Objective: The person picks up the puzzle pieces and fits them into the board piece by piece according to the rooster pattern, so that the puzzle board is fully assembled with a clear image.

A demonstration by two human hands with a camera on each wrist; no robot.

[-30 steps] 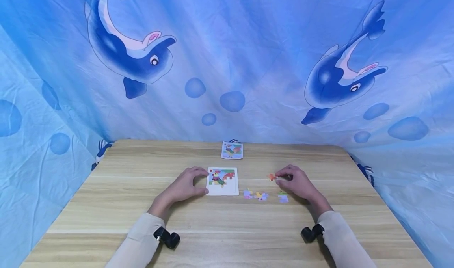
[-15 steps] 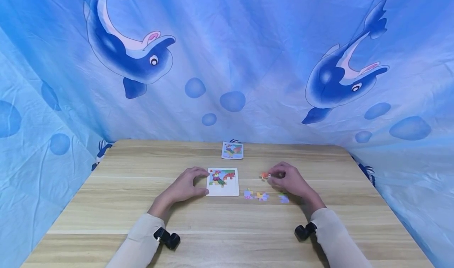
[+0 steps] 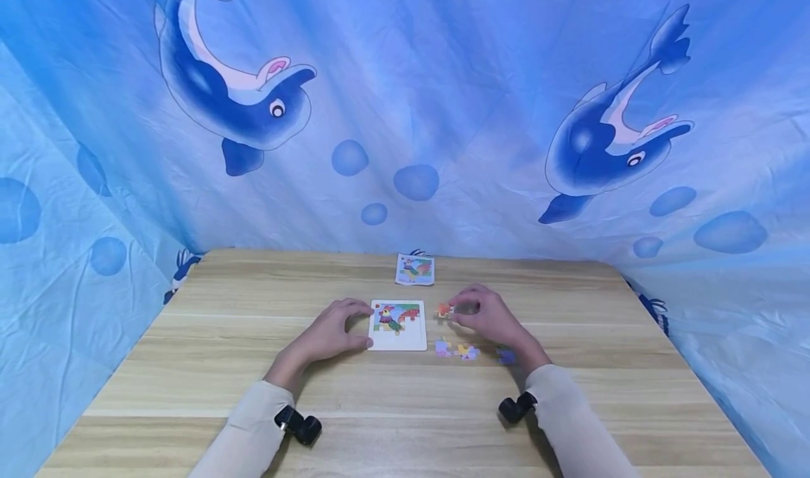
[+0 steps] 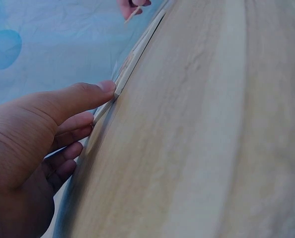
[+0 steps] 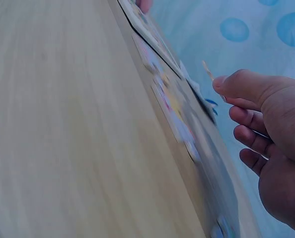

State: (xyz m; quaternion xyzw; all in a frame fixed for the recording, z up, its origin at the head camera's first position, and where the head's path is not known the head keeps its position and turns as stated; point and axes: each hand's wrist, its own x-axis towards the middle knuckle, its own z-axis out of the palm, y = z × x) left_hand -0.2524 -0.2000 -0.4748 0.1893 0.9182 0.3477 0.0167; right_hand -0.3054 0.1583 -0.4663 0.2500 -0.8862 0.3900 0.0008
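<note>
A square puzzle board with a white border lies mid-table, its upper part filled with a rooster picture and its lower part bare. My left hand holds the board's left side, thumb at the near corner and fingers farther up. In the left wrist view the thumb presses on the board's edge. Just right of the board, my right hand pinches an orange puzzle piece between thumb and fingers. The right wrist view shows that piece edge-on, raised above the table; its face is hidden there.
Loose puzzle pieces lie right of the board: a lilac one, a yellow-and-lilac one, and another near my right wrist. A picture card of the rooster lies behind the board. A blue dolphin curtain hangs behind the table.
My right hand has moved left with the orange puzzle piece, from the right of the loose pieces to beside the board. The left hand and the board have stayed put.
</note>
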